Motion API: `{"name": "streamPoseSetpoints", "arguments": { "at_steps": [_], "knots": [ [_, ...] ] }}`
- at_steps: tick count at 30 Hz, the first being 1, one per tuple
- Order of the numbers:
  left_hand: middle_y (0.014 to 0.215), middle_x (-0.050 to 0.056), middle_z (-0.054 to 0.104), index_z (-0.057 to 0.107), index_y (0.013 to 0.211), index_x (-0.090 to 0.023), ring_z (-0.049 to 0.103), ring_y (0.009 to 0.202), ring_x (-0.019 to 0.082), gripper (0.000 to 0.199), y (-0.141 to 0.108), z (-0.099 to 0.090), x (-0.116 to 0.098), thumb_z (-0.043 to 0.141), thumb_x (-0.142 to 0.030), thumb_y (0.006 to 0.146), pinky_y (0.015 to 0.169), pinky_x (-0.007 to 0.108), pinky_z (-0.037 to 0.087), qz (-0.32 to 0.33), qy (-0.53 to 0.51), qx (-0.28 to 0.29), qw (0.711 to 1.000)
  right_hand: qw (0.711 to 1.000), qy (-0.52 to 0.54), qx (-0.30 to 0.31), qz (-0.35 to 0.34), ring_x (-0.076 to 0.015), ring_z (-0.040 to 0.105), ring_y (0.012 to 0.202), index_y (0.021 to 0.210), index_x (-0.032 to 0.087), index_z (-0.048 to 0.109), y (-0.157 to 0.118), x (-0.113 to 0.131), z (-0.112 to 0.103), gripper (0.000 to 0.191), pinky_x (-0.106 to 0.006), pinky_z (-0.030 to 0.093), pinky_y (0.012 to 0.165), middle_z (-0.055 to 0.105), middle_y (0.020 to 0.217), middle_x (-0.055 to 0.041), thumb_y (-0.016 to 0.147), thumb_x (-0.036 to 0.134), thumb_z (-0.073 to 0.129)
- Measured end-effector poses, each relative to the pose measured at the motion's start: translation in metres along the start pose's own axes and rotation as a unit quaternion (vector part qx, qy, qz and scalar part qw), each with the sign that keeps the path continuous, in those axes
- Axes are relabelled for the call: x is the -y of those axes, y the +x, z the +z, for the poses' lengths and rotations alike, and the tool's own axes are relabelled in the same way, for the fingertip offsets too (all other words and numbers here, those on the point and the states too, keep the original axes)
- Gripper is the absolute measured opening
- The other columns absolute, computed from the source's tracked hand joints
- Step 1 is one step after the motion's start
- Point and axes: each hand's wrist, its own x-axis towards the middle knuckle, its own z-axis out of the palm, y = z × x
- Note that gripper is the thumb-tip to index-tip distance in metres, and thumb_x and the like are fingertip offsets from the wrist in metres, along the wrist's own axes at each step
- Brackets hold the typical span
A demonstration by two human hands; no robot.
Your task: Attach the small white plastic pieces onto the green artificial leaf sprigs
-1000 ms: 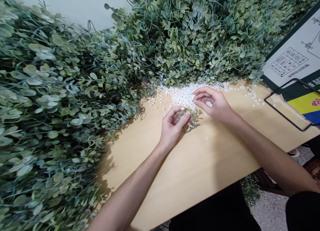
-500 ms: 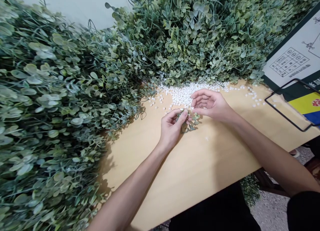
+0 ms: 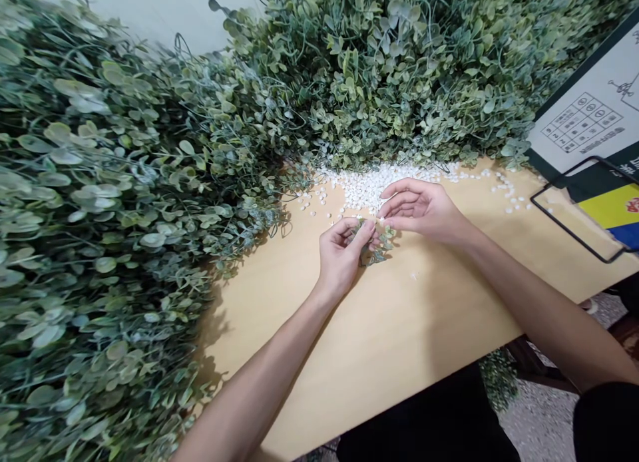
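My left hand (image 3: 343, 252) pinches a small sprig of artificial green leaves (image 3: 380, 244) between thumb and fingers, low over the table. Close to its right, my right hand (image 3: 422, 209) has its fingers curled and its thumb stretched toward the sprig. A small white bead (image 3: 382, 220) shows at the tips of the right thumb and fingers, right by the leaves. Behind both hands lies a spread pile of white beads (image 3: 362, 189). The fingers partly cover the stem of the sprig.
Masses of artificial foliage (image 3: 150, 182) line the left and back of the wooden table (image 3: 349, 375). On the right stands a printed board (image 3: 579, 126) beside a black wire frame (image 3: 574, 239). Loose beads (image 3: 509, 199) are scattered near it.
My right fingertips have shifted slightly left and closer to the left hand. The sprig has turned a little in my left hand.
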Motion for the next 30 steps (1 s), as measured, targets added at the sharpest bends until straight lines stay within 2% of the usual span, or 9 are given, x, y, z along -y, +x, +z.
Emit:
{"name": "streamPoseSetpoints", "arguments": {
  "at_steps": [18, 30],
  "knots": [
    [0.071, 0.001, 0.072, 0.070, 0.077, -0.017, 0.062, 0.059, 0.011, 0.034, -0.0010, 0.0010, -0.0008, 0.089, -0.045, 0.080, 0.060, 0.025, 0.051, 0.000, 0.016, -0.006, 1.000, 1.000, -0.014, 0.002, 0.015, -0.0189, 0.080, 0.087, 0.109, 0.019, 0.071, -0.0011, 0.0004, 0.0001, 0.044, -0.034, 0.064, 0.089, 0.084, 0.094, -0.0042, 0.072, 0.024, 0.094],
    [0.071, 0.002, 0.073, 0.070, 0.077, -0.016, 0.064, 0.059, 0.011, 0.035, -0.0020, 0.0013, -0.0031, 0.089, -0.046, 0.080, 0.059, 0.024, 0.052, -0.003, 0.035, -0.005, 0.999, 1.000, -0.010, 0.004, 0.019, -0.0179, 0.079, 0.084, 0.109, 0.019, 0.073, -0.0015, 0.0036, 0.0026, 0.041, -0.031, 0.063, 0.083, 0.084, 0.094, -0.0053, 0.074, 0.025, 0.093]
  ]
}}
